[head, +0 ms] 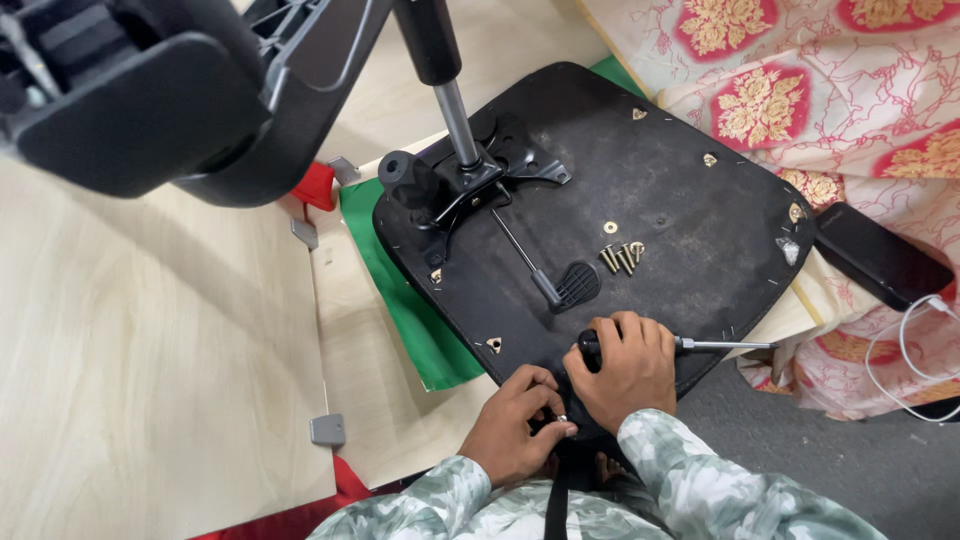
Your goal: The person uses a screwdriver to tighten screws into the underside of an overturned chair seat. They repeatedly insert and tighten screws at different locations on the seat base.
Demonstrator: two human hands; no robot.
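An upturned black chair seat (660, 215) lies on a wooden surface, its mechanism plate (470, 180) and gas cylinder (440, 70) pointing up. My right hand (625, 370) grips a black-handled screwdriver (700, 345) whose metal shaft points right along the seat's near edge. My left hand (515, 425) pinches a small metal piece at the seat's near rim, beside the right hand. Several brass screws (622, 256) and a washer (610, 227) lie loose on the seat's underside. A black lever paddle (570, 285) lies flat on the seat.
A black chair base (150, 90) looms at the top left. Green cloth (400, 300) lies under the seat. A floral bedspread (820, 90) is at the right, with a black phone (880, 255) and a white cable (905, 350). Metal brackets (327, 430) sit on the wooden panels.
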